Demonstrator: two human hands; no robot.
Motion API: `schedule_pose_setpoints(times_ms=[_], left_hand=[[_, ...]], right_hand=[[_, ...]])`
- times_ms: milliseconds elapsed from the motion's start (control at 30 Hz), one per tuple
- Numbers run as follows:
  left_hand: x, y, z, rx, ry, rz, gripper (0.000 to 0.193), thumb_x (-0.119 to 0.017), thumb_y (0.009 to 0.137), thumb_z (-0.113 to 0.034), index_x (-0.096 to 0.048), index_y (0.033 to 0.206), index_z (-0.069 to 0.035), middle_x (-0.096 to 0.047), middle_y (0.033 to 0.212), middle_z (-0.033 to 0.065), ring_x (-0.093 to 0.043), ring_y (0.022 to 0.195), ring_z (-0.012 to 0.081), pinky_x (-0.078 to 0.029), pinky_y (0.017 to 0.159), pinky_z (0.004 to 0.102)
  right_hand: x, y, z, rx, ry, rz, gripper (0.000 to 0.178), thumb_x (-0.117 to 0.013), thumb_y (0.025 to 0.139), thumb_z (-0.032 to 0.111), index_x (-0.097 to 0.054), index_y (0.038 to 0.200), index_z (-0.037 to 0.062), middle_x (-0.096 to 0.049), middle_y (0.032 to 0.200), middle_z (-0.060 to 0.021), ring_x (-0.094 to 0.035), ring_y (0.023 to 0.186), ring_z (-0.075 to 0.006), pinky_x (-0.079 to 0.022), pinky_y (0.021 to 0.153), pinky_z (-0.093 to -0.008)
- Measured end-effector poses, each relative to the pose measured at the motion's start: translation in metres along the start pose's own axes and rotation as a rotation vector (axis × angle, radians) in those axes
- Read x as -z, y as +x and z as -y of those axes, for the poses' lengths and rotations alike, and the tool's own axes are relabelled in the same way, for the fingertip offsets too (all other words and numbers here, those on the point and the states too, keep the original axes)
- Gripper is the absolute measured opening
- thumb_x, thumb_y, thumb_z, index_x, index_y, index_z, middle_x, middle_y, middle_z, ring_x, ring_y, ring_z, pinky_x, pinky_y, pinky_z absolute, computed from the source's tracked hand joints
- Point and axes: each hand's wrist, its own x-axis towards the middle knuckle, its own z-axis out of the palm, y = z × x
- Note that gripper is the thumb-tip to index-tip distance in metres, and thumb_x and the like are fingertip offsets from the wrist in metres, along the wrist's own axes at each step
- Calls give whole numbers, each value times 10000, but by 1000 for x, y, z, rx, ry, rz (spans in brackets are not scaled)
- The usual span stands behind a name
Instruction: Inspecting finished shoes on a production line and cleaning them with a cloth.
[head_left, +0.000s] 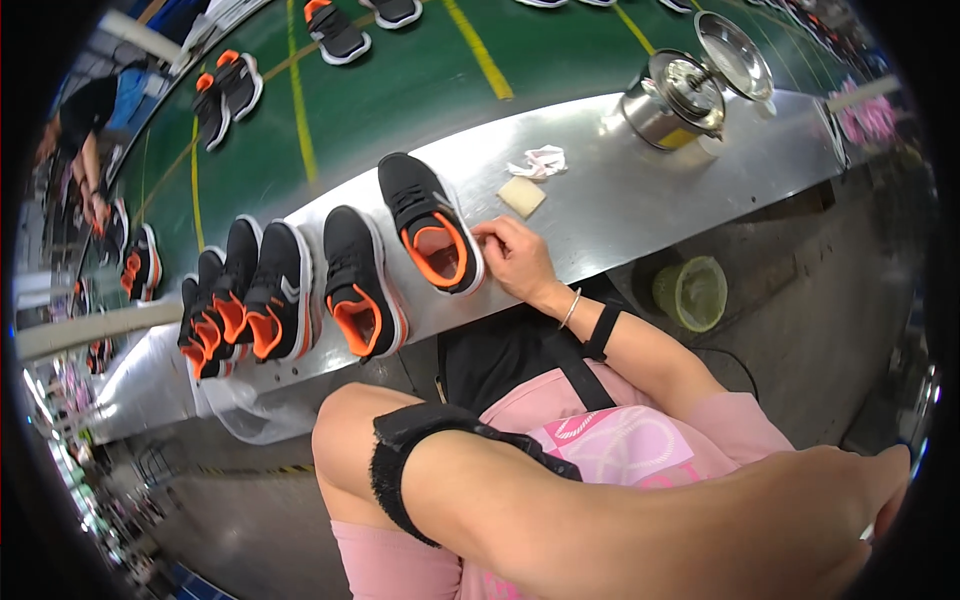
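Observation:
My right hand (pixel 518 262) is at the metal bench, its bent fingers closed against the white sole of a black sneaker with orange lining (pixel 428 235). Whether the fingertips pinch the sole or something small is hidden. That sneaker stands toe away from me, at the right end of a row of similar sneakers (pixel 278 290). My left forearm crosses low in front of me. Very near the camera at the right rim is my left hand (pixel 882 485), blurred and cut off, its fingers mostly hidden.
On the metal bench (pixel 620 210) lie a cream sponge (pixel 521 196) and a crumpled white cloth (pixel 540 162). A steel pot (pixel 660 108) with its lid stands farther right. Beyond is a green conveyor (pixel 400 110) carrying sneakers; below right, a green bin (pixel 692 295). Another person (pixel 88 130) works far left.

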Motion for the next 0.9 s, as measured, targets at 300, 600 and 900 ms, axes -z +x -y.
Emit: schedule_pose_setpoints(times_ms=[300,600,900], left_hand=[[-14,-2,10,-312,422,-12,415,-549,921,-319,-563,1201,-14,-660,902,140,-596,866,274,-469,834,376],[-25,1,8,-500,869,21,346,-576,879,-284,-605,1117,-34,-666,885,113,-597,847,280,-466,820,393],[-16,1,-8,-598,1348,88,279,-603,837,-248,-648,1033,-55,-672,867,87,-598,828,286,-463,807,410]], right_hand=[[-12,-4,12,6,91,26,146,-572,896,10,-685,979,48,-666,870,-99,-659,727,-261,-519,643,-339],[-14,-3,7,11,98,25,153,-566,907,-3,-685,994,37,-666,883,-103,-661,723,-229,-514,639,-314],[-18,-2,8,12,118,35,190,-555,905,-19,-691,1027,32,-657,866,-98,-643,715,-193,-499,634,-290]])
